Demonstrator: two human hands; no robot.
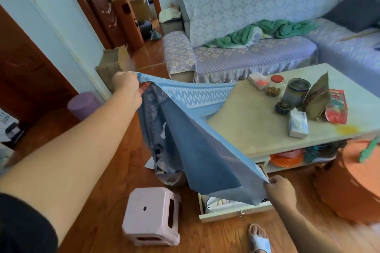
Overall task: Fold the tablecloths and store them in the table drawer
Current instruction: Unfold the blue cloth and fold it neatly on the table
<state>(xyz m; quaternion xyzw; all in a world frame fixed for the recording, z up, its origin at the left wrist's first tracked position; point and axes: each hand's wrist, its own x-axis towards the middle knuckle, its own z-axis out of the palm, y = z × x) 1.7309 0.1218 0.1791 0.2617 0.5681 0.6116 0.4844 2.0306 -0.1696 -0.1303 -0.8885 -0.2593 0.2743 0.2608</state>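
Note:
A blue tablecloth (197, 146) with a patterned pale border hangs spread between my two hands, off the left end of the low table (257, 129). My left hand (128, 86) grips one corner, raised and stretched far to the left. My right hand (280, 191) pinches the opposite corner lower down, just above the table drawer (236, 211). The drawer stands pulled open at floor level, with something pale and shiny inside, partly hidden by the cloth. Part of the cloth sags in folds toward the floor.
A pink plastic stool (152, 215) stands on the wood floor left of the drawer. Jars, a tissue box (298, 125) and snack bags sit on the table's right half. An orange seat (349, 181) is at right, a sofa (246, 51) behind. My slippered foot (259, 238) is near the drawer.

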